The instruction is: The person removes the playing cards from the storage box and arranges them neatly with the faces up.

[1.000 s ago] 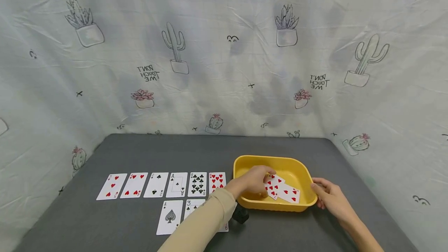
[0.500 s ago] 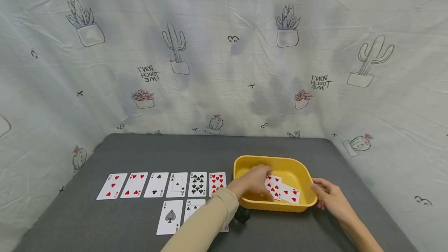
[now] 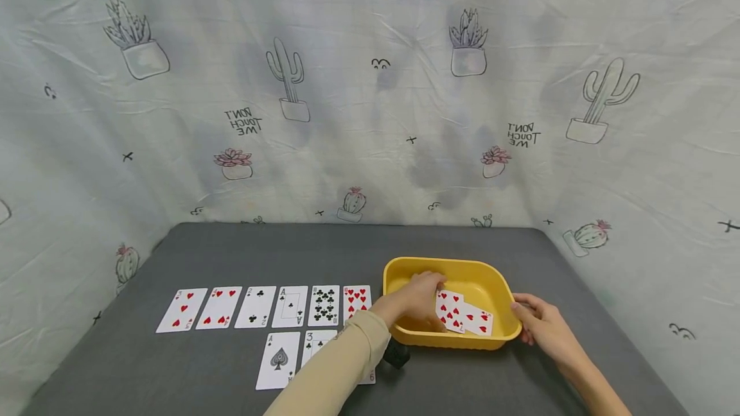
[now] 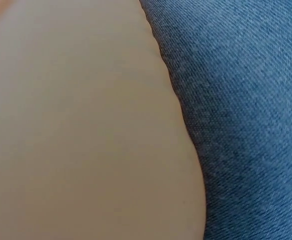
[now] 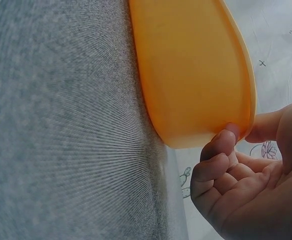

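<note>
Yellow plastic, smooth and glossy, forms a shallow oblong tray (image 3: pixel 497 287) with rounded corners, sitting on the right half of a table (image 3: pixel 173 364) covered in dark grey woven cloth. Inside the tray lie overlapping red-heart playing cards (image 3: pixel 462 314), thin and stiff. The left hand (image 3: pixel 417 300), in a beige sleeve, reaches into the tray with fingers curled down onto the cards' left edge; whether its grip has closed on a card I cannot tell. The right hand (image 3: pixel 543 326) steadies the tray's right rim, thumb and fingertips pinching the lip. Left of the tray, six face-up cards (image 3: pixel 266 306) lie flat in a neat row, with an ace of spades (image 3: pixel 280 359) and further cards below. A creased cactus-print sheet (image 3: pixel 370 82) hangs behind.
</note>
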Tool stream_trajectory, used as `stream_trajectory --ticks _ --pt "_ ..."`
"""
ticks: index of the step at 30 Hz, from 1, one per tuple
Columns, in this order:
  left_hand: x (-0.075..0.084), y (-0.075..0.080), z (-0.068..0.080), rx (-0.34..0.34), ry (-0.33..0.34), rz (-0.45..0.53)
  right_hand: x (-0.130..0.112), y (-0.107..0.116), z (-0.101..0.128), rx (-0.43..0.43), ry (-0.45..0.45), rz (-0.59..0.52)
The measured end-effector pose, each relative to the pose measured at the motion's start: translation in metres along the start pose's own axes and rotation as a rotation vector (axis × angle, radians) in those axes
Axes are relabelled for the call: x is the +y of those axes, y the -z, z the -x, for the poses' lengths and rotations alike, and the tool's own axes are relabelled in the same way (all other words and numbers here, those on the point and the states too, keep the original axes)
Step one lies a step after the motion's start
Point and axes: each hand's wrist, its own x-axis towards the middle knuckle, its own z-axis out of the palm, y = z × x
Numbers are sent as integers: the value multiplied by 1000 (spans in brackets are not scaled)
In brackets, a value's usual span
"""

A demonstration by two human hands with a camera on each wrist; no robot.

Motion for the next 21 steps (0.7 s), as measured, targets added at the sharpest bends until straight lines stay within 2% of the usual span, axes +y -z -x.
stream_trajectory --ticks 3,12,21 --pt "2 2 2 -4 -17 -8 0 0 0 2 -1 12" --pt "5 5 4 28 -74 102 -2 0 1 -5 -4 3" --pt "7 6 3 65 -42 158 -5 2 1 -14 -11 8"
